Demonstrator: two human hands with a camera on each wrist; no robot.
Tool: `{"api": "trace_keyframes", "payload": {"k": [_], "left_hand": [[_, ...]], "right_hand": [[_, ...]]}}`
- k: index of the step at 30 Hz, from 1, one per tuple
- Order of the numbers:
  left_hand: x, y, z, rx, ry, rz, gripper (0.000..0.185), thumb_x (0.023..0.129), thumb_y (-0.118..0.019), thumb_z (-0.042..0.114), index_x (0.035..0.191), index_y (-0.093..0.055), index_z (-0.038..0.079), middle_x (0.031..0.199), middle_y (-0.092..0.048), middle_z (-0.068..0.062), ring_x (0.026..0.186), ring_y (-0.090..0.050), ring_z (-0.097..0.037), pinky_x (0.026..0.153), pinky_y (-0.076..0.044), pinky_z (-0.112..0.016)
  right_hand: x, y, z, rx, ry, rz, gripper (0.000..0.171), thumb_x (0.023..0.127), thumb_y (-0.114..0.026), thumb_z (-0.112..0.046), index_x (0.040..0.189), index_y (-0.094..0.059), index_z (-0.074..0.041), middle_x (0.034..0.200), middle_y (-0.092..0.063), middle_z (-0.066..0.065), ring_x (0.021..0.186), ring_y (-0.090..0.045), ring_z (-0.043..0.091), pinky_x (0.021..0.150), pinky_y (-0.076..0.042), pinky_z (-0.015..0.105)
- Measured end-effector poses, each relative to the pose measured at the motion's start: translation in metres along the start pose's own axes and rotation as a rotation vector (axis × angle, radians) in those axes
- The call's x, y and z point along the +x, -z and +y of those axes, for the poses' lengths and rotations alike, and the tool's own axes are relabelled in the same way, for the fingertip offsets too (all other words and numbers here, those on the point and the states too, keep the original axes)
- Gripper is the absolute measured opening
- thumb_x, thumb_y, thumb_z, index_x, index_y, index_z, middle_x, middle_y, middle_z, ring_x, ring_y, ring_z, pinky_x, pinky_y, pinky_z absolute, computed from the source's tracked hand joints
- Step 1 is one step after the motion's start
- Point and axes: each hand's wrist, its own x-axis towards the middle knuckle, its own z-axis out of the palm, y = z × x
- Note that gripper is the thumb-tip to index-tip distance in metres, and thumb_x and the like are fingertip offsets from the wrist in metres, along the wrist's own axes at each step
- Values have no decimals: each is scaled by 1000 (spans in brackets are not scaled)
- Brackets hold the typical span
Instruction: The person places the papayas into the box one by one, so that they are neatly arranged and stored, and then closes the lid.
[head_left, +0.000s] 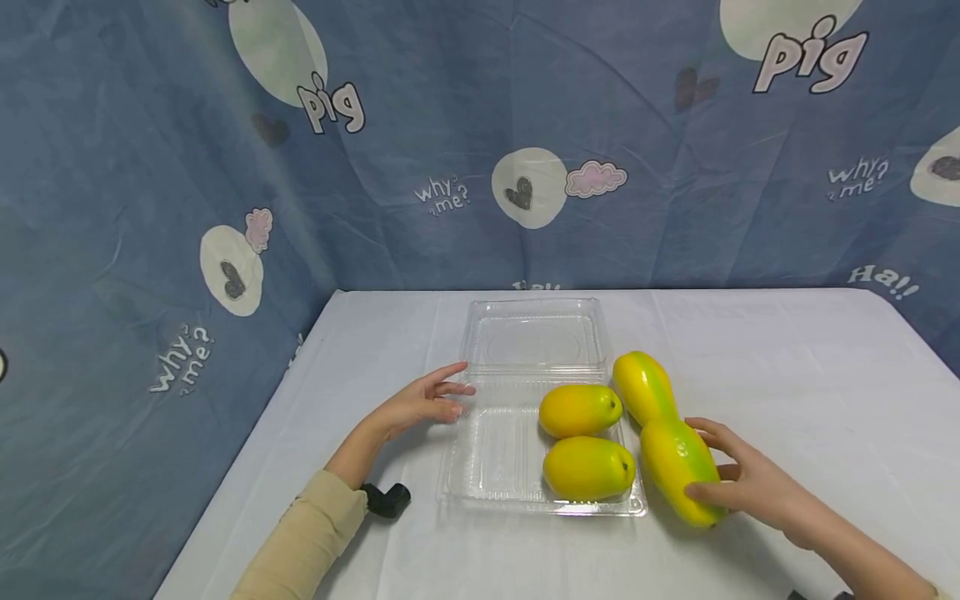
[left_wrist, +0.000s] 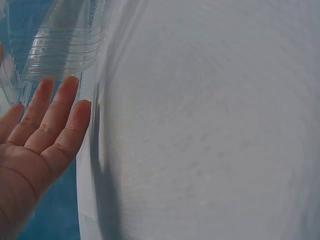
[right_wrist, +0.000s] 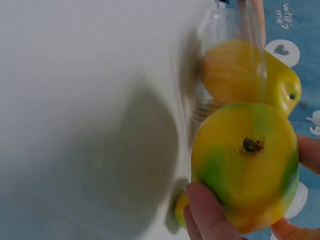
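My right hand (head_left: 753,482) grips a yellow-green papaya (head_left: 677,467) at the right of a clear plastic clamshell box (head_left: 495,492), thumb on the near side and fingers on the far side. In the right wrist view the stem end of this papaya (right_wrist: 245,170) faces the camera, above the table with its shadow beside it. Two papayas, an upper one (head_left: 577,411) and a lower one (head_left: 588,468), lie in the right half of the box base. Beside the box's left edge is my left hand (head_left: 420,402), fingers spread and holding nothing.
Another papaya (head_left: 641,383) lies right of the box, overlapped by the held one. The box's lid (head_left: 536,333) is folded back toward the blue printed curtain (head_left: 420,250). A black object (head_left: 388,502) shows by the left sleeve (head_left: 315,525). White cloth (head_left: 810,375) covers the table.
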Motion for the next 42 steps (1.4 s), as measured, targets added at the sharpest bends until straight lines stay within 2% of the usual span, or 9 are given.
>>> {"api": "trace_keyframes", "payload": {"k": [5, 17, 26, 34, 42], "left_hand": [[0, 0, 0, 2, -3, -1, 81, 83, -67, 18, 147, -18, 15, 139, -40, -19, 113, -53, -29, 87, -46, -33], [-2, 0, -1, -5, -9, -2, 80, 84, -66, 17, 147, -17, 13, 139, -40, -20, 114, -52, -30, 87, -46, -34], [-2, -1, 0, -2, -1, 5, 80, 83, -66, 17, 147, -18, 15, 140, -40, -19, 113, -53, -29, 87, -45, -33], [-3, -1, 4, -6, -12, -4, 79, 84, -64, 15, 147, -17, 12, 140, -39, -21, 110, -54, -26, 86, -45, -31], [-2, 0, 1, -12, -8, -8, 79, 84, -64, 14, 147, -17, 12, 140, -39, -21, 111, -53, -26, 85, -45, -30]], "right_hand": [[0, 10, -6, -37, 35, 10, 85, 80, -69, -23, 144, -15, -10, 140, -18, 34, 109, -50, 44, 73, -50, 46], [1, 26, -27, -136, 165, 52, 83, 79, -70, -21, 144, -20, -7, 139, -26, 30, 109, -47, 48, 68, -51, 43], [6, 32, -47, -171, 191, 50, 84, 79, -71, -24, 145, -21, -11, 141, -28, 26, 111, -46, 46, 70, -52, 40], [10, 37, -66, -272, 322, 67, 79, 80, -70, -17, 144, -26, -7, 139, -32, 26, 109, -48, 45, 77, -51, 42], [16, 35, -88, -295, 397, 46, 73, 78, -72, -13, 140, -34, -6, 131, -44, 22, 107, -52, 38, 72, -53, 29]]}}
